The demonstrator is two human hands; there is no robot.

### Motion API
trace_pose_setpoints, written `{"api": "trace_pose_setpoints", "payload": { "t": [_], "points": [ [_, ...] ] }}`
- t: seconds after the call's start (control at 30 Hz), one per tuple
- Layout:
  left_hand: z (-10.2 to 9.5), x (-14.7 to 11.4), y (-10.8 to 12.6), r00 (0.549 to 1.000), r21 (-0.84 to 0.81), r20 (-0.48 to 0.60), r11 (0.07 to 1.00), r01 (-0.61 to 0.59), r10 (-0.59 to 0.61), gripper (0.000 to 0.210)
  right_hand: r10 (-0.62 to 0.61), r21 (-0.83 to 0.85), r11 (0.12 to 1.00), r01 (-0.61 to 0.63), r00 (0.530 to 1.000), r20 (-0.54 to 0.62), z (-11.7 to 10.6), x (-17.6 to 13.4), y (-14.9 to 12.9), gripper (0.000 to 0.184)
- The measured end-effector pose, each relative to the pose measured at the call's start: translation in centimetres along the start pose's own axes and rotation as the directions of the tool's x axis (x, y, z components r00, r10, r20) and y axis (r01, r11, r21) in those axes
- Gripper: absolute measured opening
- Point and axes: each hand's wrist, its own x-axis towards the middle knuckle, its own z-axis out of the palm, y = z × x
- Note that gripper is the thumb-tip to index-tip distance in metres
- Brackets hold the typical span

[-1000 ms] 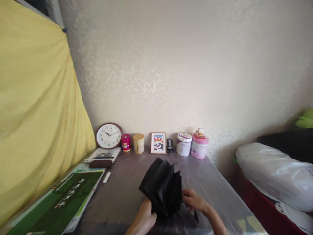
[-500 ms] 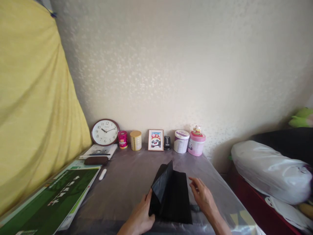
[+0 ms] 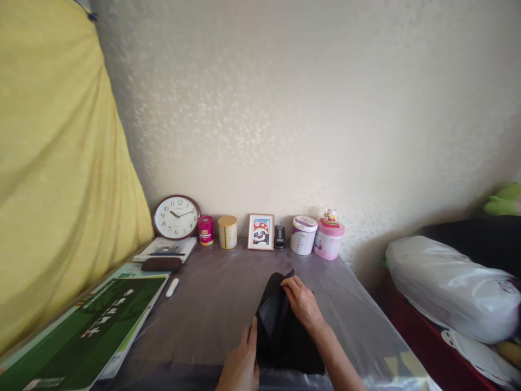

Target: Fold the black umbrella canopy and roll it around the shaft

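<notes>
right fingers (image 3: 287, 283) pinch the folded black item (image 3: 288, 343), left fingers (image 3: 253, 330) grip its side; i'm working it, next likely needs steadiness.

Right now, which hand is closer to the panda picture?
Right. The right hand is in front of the picture, a bit to its right; the left hand is farther in front, slightly left.

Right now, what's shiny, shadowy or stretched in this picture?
Head view: glare streaks the plastic-covered table near its front edge, and highlights gleam on the white plastic bag; also head view, a soft shadow darkens the wall right of the pink canister; again head view, the clock looks squashed, wider than tall, and the black folded item shows little detail.
</notes>
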Motion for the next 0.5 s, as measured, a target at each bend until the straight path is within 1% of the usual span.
{"api": "trace_pose_setpoints", "payload": {
  "t": [0.13,0.23,0.3,0.37,0.4,0.47,0.5],
  "points": [
    [-0.1,-0.2,1.3,0.999,0.121,0.04,0.992,0.03,-0.035,0.09,0.027,0.013,1.0,-0.027,0.997,-0.067,0.7,1.5,-0.6,0.023],
    [0.4,-0.1,2.0,0.996,0.185,0.081,0.983,0.015,-0.031,0.091,0.039,0.014,0.999,-0.039,0.997,-0.072,2.5,2.0,-1.0,0.023],
    [1.1,0.1,2.3,0.994,0.22,0.09,0.975,0.037,-0.058,0.085,0.049,-0.004,0.999,-0.049,0.998,-0.049,4.0,2.0,-1.0,0.023],
    [2.1,0.4,2.3,0.996,0.229,0.045,0.971,0.064,-0.076,0.075,0.05,-0.038,0.998,-0.051,0.999,-0.022,5.5,1.7,-1.0,0.023],
    [2.6,0.5,2.2,0.998,0.216,0.009,0.975,0.056,-0.06,0.071,0.046,-0.059,0.997,-0.047,0.999,-0.012,6.1,1.5,-0.9,0.022],
    [3.6,0.7,1.8,0.998,0.199,-0.035,0.979,0.053,-0.047,0.07,0.039,-0.098,0.994,-0.039,0.999,-0.002,7.1,1.0,-0.7,0.022],
    [3.9,0.7,1.6,0.998,0.192,-0.039,0.98,0.048,-0.041,0.071,0.037,-0.113,0.993,-0.037,0.999,0.002,7.4,0.9,-0.6,0.022]
  ]
}}
